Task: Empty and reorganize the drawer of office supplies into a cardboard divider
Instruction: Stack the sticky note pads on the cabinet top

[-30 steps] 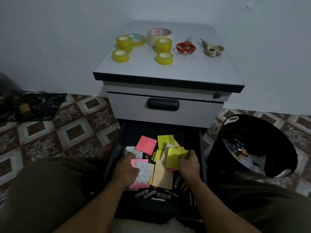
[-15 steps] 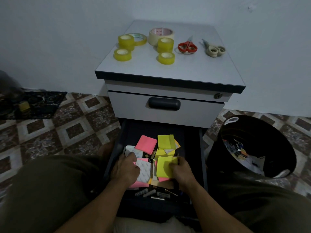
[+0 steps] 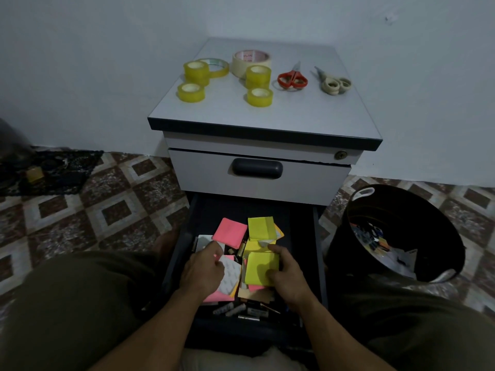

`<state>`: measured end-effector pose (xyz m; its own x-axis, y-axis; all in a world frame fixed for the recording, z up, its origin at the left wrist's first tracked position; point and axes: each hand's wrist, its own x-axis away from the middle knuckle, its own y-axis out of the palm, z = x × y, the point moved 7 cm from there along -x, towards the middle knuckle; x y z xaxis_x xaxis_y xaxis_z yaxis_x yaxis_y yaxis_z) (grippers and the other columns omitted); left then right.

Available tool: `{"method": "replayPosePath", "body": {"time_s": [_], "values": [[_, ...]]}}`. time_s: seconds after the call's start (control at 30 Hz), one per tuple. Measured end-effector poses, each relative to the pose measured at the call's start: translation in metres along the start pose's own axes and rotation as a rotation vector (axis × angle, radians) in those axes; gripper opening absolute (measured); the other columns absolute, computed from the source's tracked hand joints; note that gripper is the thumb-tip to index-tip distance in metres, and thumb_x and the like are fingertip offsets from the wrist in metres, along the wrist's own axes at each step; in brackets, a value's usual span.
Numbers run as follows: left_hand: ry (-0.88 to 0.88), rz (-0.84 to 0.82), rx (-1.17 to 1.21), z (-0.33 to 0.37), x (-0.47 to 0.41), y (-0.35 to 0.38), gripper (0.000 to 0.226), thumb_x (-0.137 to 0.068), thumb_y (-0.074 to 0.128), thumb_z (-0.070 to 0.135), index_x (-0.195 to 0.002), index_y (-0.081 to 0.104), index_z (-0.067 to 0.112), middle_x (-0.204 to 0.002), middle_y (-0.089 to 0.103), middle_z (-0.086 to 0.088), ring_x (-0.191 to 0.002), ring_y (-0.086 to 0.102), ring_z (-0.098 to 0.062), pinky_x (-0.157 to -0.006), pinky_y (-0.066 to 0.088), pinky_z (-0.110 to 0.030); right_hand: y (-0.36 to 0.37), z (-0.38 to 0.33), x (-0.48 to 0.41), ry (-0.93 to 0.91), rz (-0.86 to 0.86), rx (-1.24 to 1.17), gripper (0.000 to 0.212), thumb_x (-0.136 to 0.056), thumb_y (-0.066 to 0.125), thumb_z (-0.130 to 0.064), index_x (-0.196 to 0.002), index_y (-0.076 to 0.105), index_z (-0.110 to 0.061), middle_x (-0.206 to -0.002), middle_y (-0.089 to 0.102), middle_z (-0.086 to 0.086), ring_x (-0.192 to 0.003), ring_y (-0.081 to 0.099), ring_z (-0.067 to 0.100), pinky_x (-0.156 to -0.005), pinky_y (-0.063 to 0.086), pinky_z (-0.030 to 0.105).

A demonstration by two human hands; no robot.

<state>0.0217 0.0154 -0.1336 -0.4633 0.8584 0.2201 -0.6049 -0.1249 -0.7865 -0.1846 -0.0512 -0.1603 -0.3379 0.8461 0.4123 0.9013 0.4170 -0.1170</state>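
Black bin (image 3: 417, 207) holding paper scraps at right, brown-and-cream patterned floor (image 3: 107, 199), dark lacy cloth (image 3: 61, 167) at far left bearing a small yellow block (image 3: 34, 174), pale wall (image 3: 80, 62) behind

Counter (image 3: 267, 113): smooth matt grey laminate, dark edging.
Tape rolls (image 3: 191, 91), far left: glossy translucent yellow plastic film.
Wide roll (image 3: 250, 62): matt cream paper.
Red scissors (image 3: 292, 79): glossy plastic handles, metal blades.
Yellow note pad (image 3: 261, 267), near centre: matt paper.
Bin (image 3: 417, 207), right: glossy black plastic.
Floor (image 3: 115, 199): patterned speckled tile.
Trousers (image 3: 75, 303): matt olive cloth.
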Motion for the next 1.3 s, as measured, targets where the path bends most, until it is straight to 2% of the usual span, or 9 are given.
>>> {"method": "replayPosePath", "body": {"time_s": [0.2, 0.33, 0.47, 0.67, 0.83, 1.03, 1.1, 1.17, 1.3], "values": [[-0.161, 0.009, 0.452, 0.002, -0.013, -0.011, 0.017, -0.09, 0.055, 0.007, -0.085, 0.056, 0.023, -0.086, 0.065, -0.004, -0.07, 0.062, -0.025, -0.059, 0.052, -0.035, 0.004, -0.001, -0.008, 0.143, 0.007, -0.324, 0.055, -0.082, 0.044, 0.019, -0.128, 0.055, -0.01, -0.119, 0.065, 0.017, -0.109, 0.063, 0.035, -0.093, 0.05, 0.055], [-0.268, -0.252, 0.853, 0.019, -0.001, 0.005, 0.013, -0.096, 0.059, 0.003, -0.107, 0.058, 0.011, -0.102, 0.065, -0.011, -0.076, 0.069, -0.024, -0.053, 0.056, -0.03, 0.008, -0.008, -0.007, 0.147, -0.025, -0.402, 0.044, -0.088, 0.041, 0.016, -0.117, 0.061, -0.009, -0.113, 0.067, 0.018, -0.099, 0.063, 0.033, -0.087, 0.051, 0.049], [-0.265, -0.394, 0.991, 0.03, 0.009, 0.023, 0.018, -0.097, 0.063, 0.009, -0.114, 0.06, 0.012, -0.108, 0.073, -0.017, -0.087, 0.074, -0.03, -0.068, 0.06, -0.038, 0.012, -0.005, -0.004, 0.15, -0.029, -0.428, 0.046, -0.09, 0.039, 0.015, -0.124, 0.055, -0.011, -0.113, 0.064, 0.015, -0.097, 0.061, 0.03, -0.076, 0.053, 0.043], [-0.245, -0.456, 1.05, 0.036, 0.013, 0.028, 0.026, -0.093, 0.068, 0.013, -0.119, 0.063, 0.018, -0.111, 0.074, -0.016, -0.098, 0.073, -0.034, -0.08, 0.061, -0.047, 0.012, -0.003, -0.003, 0.148, -0.065, -0.361, 0.056, -0.089, 0.041, 0.014, -0.134, 0.052, -0.019, -0.125, 0.062, 0.015, -0.114, 0.059, 0.036, -0.091, 0.052, 0.05], [-0.242, -0.451, 1.035, 0.038, 0.013, 0.026, 0.026, -0.094, 0.065, 0.007, -0.119, 0.064, 0.017, -0.11, 0.074, -0.014, -0.096, 0.074, -0.03, -0.076, 0.06, -0.045, 0.01, 0.001, -0.008, 0.183, -0.042, -0.351, 0.055, -0.088, 0.046, 0.011, -0.139, 0.049, -0.011, -0.128, 0.061, 0.017, -0.111, 0.063, 0.034, -0.087, 0.056, 0.045], [-0.288, -0.394, 0.895, 0.03, 0.006, 0.026, 0.025, -0.093, 0.066, 0.015, -0.117, 0.062, 0.023, -0.108, 0.073, -0.009, -0.086, 0.074, -0.027, -0.065, 0.059, -0.035, 0.0, 0.003, -0.01, 0.242, 0.065, -0.315, 0.027, -0.08, 0.055, 0.014, -0.103, 0.065, 0.004, -0.105, 0.069, 0.023, -0.093, 0.066, 0.036, -0.08, 0.055, 0.046], [-0.3, -0.25, 0.697, 0.015, -0.004, 0.015, 0.025, -0.091, 0.061, 0.009, -0.111, 0.062, 0.024, -0.109, 0.068, -0.007, -0.084, 0.067, -0.026, -0.06, 0.051, -0.029, -0.006, 0.007, -0.012, 0.267, 0.098, -0.235, 0.022, -0.079, 0.055, 0.016, -0.091, 0.066, 0.0, -0.104, 0.069, 0.024, -0.099, 0.066, 0.04, -0.089, 0.054, 0.051], [-0.209, -0.115, 0.28, 0.002, -0.016, -0.002, 0.022, -0.092, 0.051, 0.011, -0.104, 0.066, 0.022, -0.108, 0.065, -0.003, -0.094, 0.062, -0.026, -0.071, 0.049, -0.029, -0.01, 0.012, -0.01, 0.268, 0.125, -0.124, 0.021, -0.08, 0.056, 0.014, -0.088, 0.067, -0.002, -0.103, 0.07, 0.02, -0.098, 0.066, 0.037, -0.087, 0.055, 0.049], [-0.143, -0.107, -0.045, -0.009, -0.015, -0.009, 0.025, -0.088, 0.046, 0.012, -0.1, 0.067, 0.02, -0.11, 0.066, -0.003, -0.1, 0.062, -0.024, -0.085, 0.051, -0.03, -0.014, 0.013, -0.007, 0.228, 0.139, 0.127, 0.023, -0.081, 0.06, 0.002, -0.101, 0.067, -0.008, -0.097, 0.069, 0.009, -0.091, 0.065, 0.024, -0.079, 0.057, 0.041]]}}
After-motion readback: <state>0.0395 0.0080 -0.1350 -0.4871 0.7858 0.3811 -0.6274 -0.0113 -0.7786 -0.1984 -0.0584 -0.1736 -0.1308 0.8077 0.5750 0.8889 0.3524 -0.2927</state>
